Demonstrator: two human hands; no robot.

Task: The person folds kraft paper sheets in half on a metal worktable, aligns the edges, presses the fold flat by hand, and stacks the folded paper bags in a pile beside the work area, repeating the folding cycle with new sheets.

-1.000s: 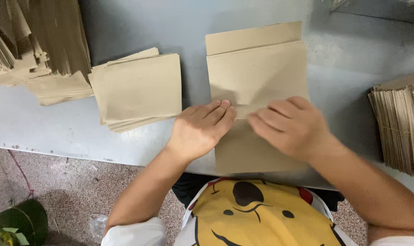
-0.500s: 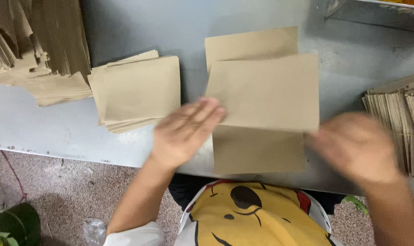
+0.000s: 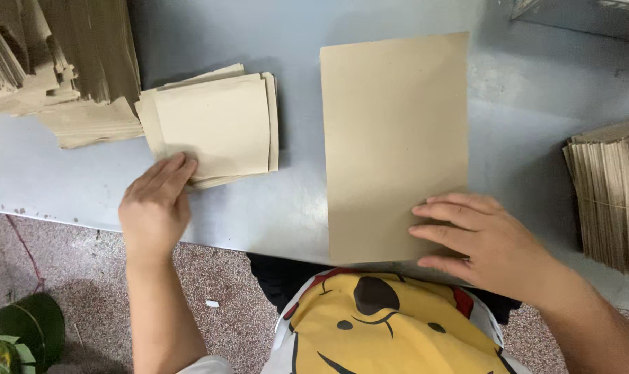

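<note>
A flat brown paper sheet (image 3: 394, 138) lies lengthwise on the grey table (image 3: 259, 215) in front of me. My right hand (image 3: 484, 239) rests with spread fingers on the sheet's near right corner. My left hand (image 3: 155, 204) lies flat with its fingertips touching the near left corner of a small stack of folded brown paper pieces (image 3: 214, 128). Neither hand grips anything.
A large untidy pile of brown paper (image 3: 44, 62) fills the far left. A bundle of brown paper on edge (image 3: 612, 194) stands at the right. A metal edge (image 3: 578, 17) sits at the far right. Speckled floor and a green plant (image 3: 16, 336) lie below the table.
The folded piece that lay on the sheet is gone and the sheet now lies flat and unfolded. My left hand has moved left to the small stack. My right hand has come back onto the sheet.
</note>
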